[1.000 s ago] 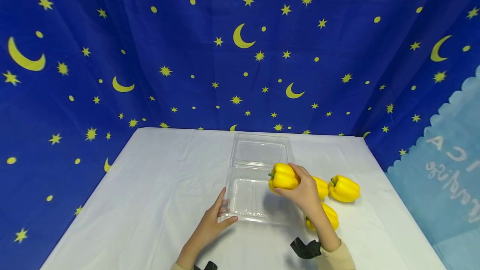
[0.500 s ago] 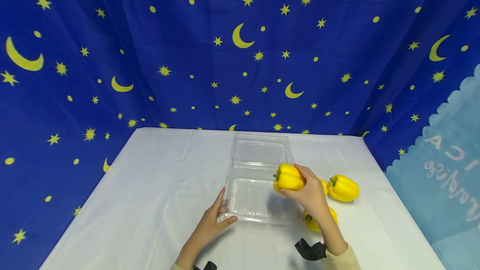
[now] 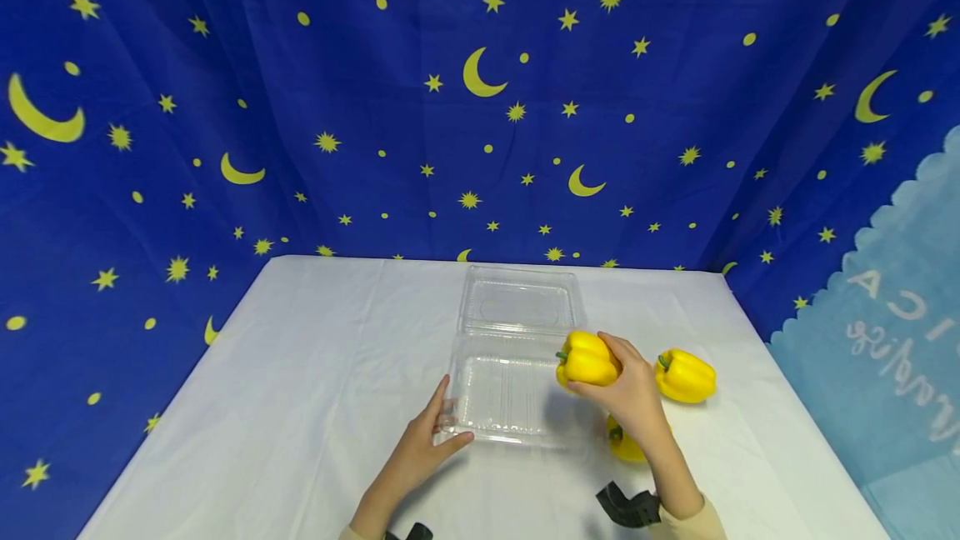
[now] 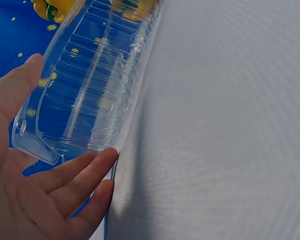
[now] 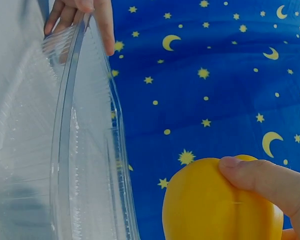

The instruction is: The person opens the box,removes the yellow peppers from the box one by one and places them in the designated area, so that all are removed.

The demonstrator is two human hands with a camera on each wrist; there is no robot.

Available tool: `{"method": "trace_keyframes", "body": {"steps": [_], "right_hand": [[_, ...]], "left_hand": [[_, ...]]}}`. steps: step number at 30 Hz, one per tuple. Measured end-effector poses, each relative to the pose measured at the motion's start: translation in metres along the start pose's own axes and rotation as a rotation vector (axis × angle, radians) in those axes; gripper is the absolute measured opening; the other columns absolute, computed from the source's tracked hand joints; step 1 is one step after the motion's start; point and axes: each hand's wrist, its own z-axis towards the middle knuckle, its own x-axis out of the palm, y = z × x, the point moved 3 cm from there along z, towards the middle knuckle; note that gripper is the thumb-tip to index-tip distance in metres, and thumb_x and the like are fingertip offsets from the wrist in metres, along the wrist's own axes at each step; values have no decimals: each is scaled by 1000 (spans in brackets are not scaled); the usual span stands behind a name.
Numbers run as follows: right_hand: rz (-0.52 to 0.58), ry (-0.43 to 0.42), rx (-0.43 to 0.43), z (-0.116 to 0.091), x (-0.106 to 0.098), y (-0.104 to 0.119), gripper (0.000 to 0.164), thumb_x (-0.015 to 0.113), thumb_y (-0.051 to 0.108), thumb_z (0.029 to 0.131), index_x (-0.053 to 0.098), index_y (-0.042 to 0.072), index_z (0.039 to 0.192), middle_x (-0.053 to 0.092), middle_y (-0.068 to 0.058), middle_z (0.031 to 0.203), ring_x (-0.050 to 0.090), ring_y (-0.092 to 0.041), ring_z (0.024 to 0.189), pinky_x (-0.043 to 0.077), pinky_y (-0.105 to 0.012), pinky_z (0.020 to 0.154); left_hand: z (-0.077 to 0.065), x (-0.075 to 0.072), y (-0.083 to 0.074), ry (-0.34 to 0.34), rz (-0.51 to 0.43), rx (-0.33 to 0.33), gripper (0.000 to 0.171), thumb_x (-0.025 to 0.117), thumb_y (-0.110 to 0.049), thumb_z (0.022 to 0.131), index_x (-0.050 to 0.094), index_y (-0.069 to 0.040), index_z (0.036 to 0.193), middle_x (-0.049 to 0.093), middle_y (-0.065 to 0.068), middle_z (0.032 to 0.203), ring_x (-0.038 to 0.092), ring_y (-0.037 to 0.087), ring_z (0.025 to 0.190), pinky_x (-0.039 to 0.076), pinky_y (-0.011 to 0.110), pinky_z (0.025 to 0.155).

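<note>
My right hand (image 3: 628, 390) grips a yellow bell pepper (image 3: 587, 359) by its sides, thumb pressed on its skin in the right wrist view. This pepper (image 5: 210, 200) hangs above the right edge of a clear plastic clamshell container (image 3: 498, 407), its green stem pointing left. The container lies opened out, its lid (image 3: 517, 302) flat toward the back. My left hand (image 3: 420, 444) rests at the base's left side, fingers extended. In the left wrist view, its fingertips (image 4: 107, 155) meet the container's lower corner, with the thumb along the rim.
One yellow pepper (image 3: 686, 376) lies at the right, and another (image 3: 626, 442) sits nearer, partly behind my right forearm. White cloth (image 3: 337, 357) covers the table. A blue star-and-moon curtain (image 3: 420, 123) hangs behind it.
My right hand has shifted right with the pepper, from over the container toward its right edge. It now covers a pepper that showed behind it before. My left hand stays in place.
</note>
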Motion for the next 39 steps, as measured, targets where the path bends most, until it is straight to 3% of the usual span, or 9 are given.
{"method": "trace_keyframes", "body": {"steps": [27,39], "right_hand": [[-44,-16,53,-6,-19,-8,86,84,29,71,43,-3,139,47,-24,139,49,-39,122,42,-55,104],[-38,-28,119,-8,-33,-18,88,83,31,73,39,-2,142,43,-25,143,46,-39,123,41,-57,104]], "left_hand": [[1,0,0,5,-13,3,91,68,-33,87,11,-12,154,43,28,142,55,39,118,43,60,100],[1,1,4,-5,4,4,91,68,-35,87,11,-12,154,45,29,141,56,38,116,45,58,98]]}}
